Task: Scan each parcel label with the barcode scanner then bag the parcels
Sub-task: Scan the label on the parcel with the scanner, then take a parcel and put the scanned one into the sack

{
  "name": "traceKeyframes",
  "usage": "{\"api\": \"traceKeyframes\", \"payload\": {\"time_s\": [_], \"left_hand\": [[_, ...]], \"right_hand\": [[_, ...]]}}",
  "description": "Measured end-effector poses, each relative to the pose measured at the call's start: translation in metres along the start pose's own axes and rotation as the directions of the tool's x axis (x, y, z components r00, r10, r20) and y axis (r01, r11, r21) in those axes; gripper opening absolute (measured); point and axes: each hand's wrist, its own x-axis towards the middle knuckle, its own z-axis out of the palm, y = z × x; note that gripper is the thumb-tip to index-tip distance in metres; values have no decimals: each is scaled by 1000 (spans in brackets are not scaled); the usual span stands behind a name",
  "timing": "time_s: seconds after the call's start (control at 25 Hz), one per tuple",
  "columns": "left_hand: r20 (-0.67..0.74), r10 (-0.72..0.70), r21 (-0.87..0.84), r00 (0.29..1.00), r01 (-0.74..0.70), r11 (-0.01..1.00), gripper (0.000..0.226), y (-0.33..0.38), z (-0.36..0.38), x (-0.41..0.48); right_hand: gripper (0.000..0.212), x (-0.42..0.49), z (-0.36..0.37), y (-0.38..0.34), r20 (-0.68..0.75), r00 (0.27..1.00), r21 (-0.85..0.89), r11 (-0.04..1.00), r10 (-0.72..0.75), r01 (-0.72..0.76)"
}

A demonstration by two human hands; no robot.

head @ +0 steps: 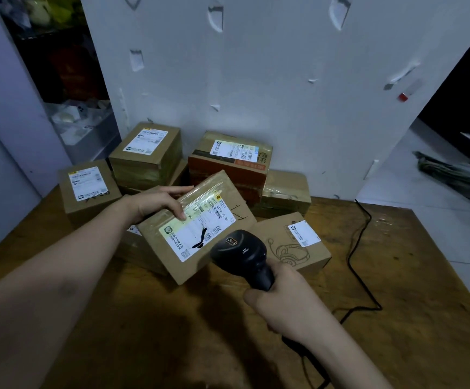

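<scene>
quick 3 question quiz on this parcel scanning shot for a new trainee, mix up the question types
1. True or false: the right hand grips the barcode scanner.
2. Where does the left hand hold the tilted parcel?
A. at its upper left edge
B. at the corner nearest the scanner
C. nowhere, it does not touch it
3. Fill in: a black cable trails across the wooden ____.

Key
1. True
2. A
3. table
</scene>
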Motion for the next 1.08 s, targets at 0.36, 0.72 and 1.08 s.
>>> {"api": "traceKeyframes", "payload": {"time_s": [0.36,0.72,1.08], "left_hand": [[-173,30,-329,984,-87,940,74,-35,29,-34],[-509,-87,-661,857,-324,678,51,-124,88,-114],[-693,-154,-638,705,-498,588,45,-222,48,-250]], "right_hand": [[55,74,-3,62,-117,992,-13,999,49,-51],[51,146,2,129,-255,951,-249,938,176,-240],[22,38,205,-51,97,995,305,950,34,-62]]}}
